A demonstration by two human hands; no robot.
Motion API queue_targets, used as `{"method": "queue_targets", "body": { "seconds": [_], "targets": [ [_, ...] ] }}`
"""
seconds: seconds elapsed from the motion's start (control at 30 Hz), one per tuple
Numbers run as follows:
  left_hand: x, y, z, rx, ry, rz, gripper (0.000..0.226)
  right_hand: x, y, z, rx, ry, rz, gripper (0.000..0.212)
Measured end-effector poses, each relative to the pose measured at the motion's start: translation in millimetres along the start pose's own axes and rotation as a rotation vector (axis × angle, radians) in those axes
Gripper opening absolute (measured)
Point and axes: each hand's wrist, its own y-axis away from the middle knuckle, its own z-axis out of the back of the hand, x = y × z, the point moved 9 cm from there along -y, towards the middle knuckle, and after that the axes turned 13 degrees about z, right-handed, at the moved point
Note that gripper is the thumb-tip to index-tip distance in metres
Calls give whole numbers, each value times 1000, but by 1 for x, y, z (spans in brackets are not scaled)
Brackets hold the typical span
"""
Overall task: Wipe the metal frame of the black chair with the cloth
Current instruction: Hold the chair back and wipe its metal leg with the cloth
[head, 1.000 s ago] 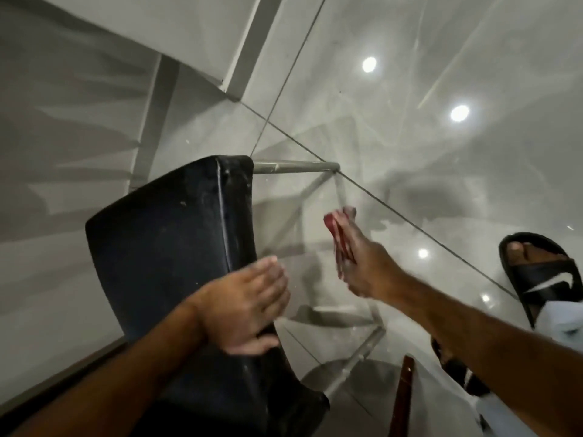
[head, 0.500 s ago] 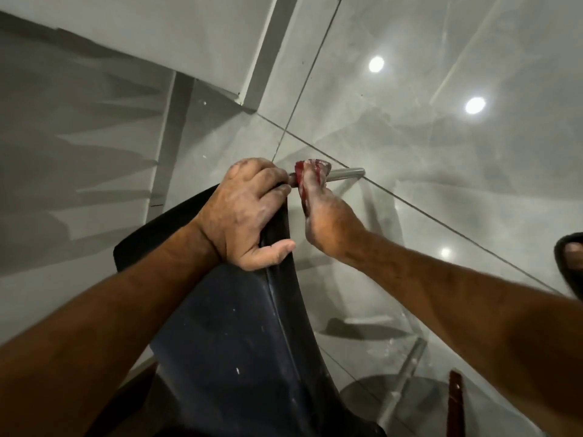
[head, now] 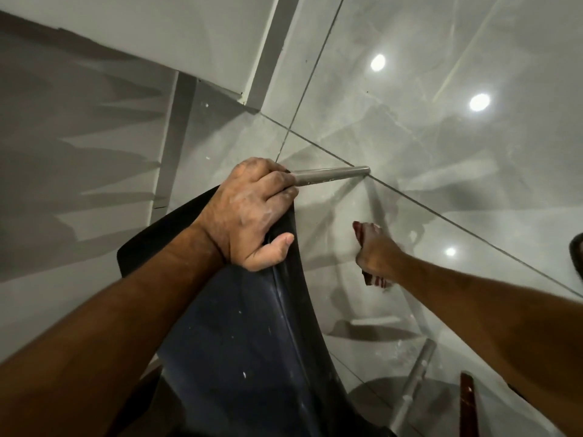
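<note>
Tipped over glossy floor (head: 410, 89), black chair (head: 239, 357) fills six o'clock. Metal leg (head: 331, 175) juts toward three o'clock from under left hand (head: 249, 212), clamped on seat edge. Right hand (head: 373, 250) at four o'clock, curled round red cloth (head: 375, 280), seemingly off metal. Mid-wipe; next, bring cloth to a leg and rub lengthwise.

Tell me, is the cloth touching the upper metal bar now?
Apart. The head view shows the cloth in the right hand well below the bar, with bare floor between.
</note>
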Motion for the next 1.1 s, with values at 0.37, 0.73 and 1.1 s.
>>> {"method": "queue_targets", "body": {
  "seconds": [0.37, 0.73, 1.1],
  "targets": [
    [4, -1, -7, 9, -18, 11, 69, 90, -36, 65, -186, -550, 38, 19],
    [2, -2, -4, 45, -25, 26, 69, 104, -20, 44, -135, -971, 67, 23],
    [1, -3, -4, 71, -32, 33, 68, 147, 37, 20, 12, -764, 486, 52]
  ]
}}
